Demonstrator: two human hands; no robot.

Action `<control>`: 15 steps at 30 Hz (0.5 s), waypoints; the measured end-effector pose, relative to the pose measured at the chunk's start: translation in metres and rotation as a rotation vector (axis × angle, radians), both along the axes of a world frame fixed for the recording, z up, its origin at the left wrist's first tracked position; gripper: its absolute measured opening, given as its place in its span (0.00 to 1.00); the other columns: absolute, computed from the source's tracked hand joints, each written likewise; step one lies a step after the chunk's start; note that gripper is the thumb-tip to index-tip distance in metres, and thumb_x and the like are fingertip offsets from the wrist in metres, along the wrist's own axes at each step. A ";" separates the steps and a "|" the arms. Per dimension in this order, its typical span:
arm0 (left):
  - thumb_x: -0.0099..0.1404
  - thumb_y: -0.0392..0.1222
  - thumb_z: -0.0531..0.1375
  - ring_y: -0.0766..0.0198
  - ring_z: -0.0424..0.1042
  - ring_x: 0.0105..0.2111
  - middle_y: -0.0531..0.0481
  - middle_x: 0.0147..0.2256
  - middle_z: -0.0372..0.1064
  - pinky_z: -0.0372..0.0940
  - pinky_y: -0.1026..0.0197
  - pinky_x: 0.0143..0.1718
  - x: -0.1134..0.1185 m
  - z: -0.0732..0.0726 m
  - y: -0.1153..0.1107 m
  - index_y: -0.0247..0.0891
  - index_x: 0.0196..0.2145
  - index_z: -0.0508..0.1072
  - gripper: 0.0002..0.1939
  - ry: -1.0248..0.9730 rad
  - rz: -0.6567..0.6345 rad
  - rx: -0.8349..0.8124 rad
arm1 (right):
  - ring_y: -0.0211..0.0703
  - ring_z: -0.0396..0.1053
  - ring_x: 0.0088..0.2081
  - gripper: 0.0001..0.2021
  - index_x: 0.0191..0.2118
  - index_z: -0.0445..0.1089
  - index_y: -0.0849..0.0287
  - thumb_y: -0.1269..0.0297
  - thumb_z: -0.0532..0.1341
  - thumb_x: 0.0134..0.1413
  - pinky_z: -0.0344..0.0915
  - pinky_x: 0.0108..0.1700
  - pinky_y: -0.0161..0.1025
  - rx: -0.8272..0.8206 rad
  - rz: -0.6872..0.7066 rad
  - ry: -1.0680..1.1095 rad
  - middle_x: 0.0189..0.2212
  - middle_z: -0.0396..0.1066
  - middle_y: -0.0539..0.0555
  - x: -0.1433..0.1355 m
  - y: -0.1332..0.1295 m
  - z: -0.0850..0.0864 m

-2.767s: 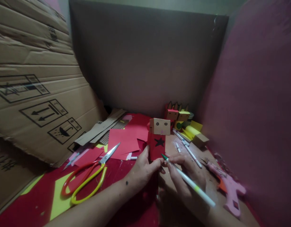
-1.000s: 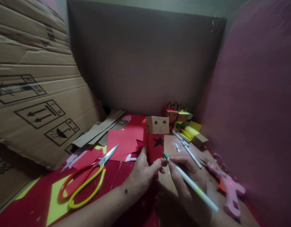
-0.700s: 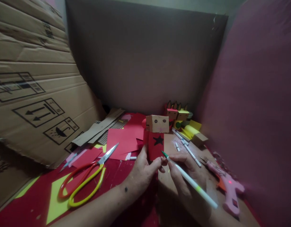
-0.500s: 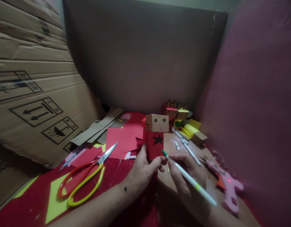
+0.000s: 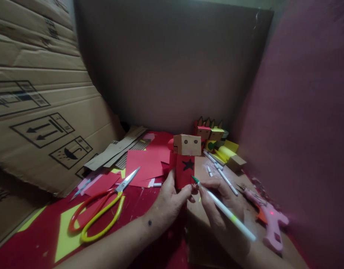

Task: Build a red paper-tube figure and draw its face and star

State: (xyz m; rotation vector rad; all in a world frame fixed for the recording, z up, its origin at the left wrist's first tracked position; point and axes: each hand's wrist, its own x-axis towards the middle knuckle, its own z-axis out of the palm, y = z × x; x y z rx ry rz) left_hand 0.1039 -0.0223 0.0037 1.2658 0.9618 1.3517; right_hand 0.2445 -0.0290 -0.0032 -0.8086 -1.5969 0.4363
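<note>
My left hand [image 5: 174, 194] grips the lower part of a small box figure [image 5: 182, 175], holding it upright. The figure has a red body with a dark star [image 5: 188, 164] on its front. On top is a plain cardboard head [image 5: 192, 145] with two drawn eyes and a faint pink mark below them. My right hand [image 5: 221, 201] holds a white felt-tip marker [image 5: 226, 213] like a pen. Its green tip points up and left, close to the red front below the star; whether it touches I cannot tell. The fingers of both hands nearly meet at the figure's base.
Scissors [image 5: 103, 213] with red and yellow handles lie at left, near red paper [image 5: 144, 168] and cardboard strips [image 5: 118, 147]. A pink glue gun [image 5: 269, 220] with a lit red light lies at right. Capped markers [image 5: 225, 180], a yellow-lined box [image 5: 230, 157] and finished-looking figures [image 5: 209, 133] stand behind.
The view has shifted very slightly. Both hands, the figure and the marker keep almost the same places relative to each other.
</note>
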 end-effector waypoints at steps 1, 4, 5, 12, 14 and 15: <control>0.62 0.42 0.60 0.59 0.74 0.37 0.47 0.39 0.73 0.72 0.58 0.37 0.000 0.000 0.000 0.37 0.48 0.65 0.17 0.005 -0.001 0.001 | 0.36 0.73 0.23 0.03 0.38 0.70 0.53 0.67 0.60 0.62 0.65 0.21 0.28 0.002 0.012 -0.004 0.26 0.76 0.47 0.000 0.000 0.000; 0.62 0.43 0.60 0.58 0.75 0.37 0.46 0.39 0.73 0.72 0.57 0.36 0.000 0.001 -0.001 0.37 0.49 0.64 0.18 0.015 0.002 0.001 | 0.34 0.71 0.20 0.03 0.39 0.69 0.52 0.69 0.59 0.63 0.64 0.21 0.28 0.003 0.035 -0.009 0.23 0.74 0.45 0.000 0.001 -0.002; 0.62 0.43 0.60 0.58 0.75 0.37 0.46 0.39 0.73 0.72 0.56 0.36 0.001 0.002 -0.001 0.36 0.48 0.64 0.18 0.017 0.005 -0.002 | 0.34 0.71 0.20 0.04 0.39 0.69 0.52 0.69 0.59 0.63 0.64 0.21 0.28 0.002 0.035 -0.006 0.23 0.74 0.45 0.000 0.001 -0.002; 0.62 0.44 0.61 0.58 0.75 0.35 0.46 0.38 0.73 0.73 0.57 0.35 0.001 0.001 -0.002 0.37 0.46 0.64 0.16 0.022 0.006 -0.014 | 0.35 0.74 0.24 0.04 0.40 0.69 0.53 0.69 0.59 0.63 0.67 0.23 0.29 0.009 0.032 -0.031 0.27 0.75 0.47 0.001 0.002 -0.004; 0.62 0.44 0.61 0.59 0.75 0.35 0.46 0.37 0.73 0.73 0.58 0.35 0.001 0.000 -0.002 0.37 0.45 0.65 0.15 0.024 0.007 -0.014 | 0.35 0.73 0.24 0.04 0.40 0.69 0.53 0.70 0.59 0.63 0.68 0.25 0.29 0.031 0.022 -0.045 0.27 0.74 0.46 0.001 0.002 -0.004; 0.63 0.44 0.60 0.59 0.75 0.35 0.46 0.37 0.73 0.73 0.58 0.36 0.001 0.000 -0.002 0.37 0.45 0.65 0.15 0.027 0.007 -0.014 | 0.34 0.73 0.24 0.04 0.40 0.69 0.53 0.70 0.59 0.62 0.68 0.26 0.29 0.041 0.015 -0.050 0.27 0.74 0.46 0.001 0.002 -0.004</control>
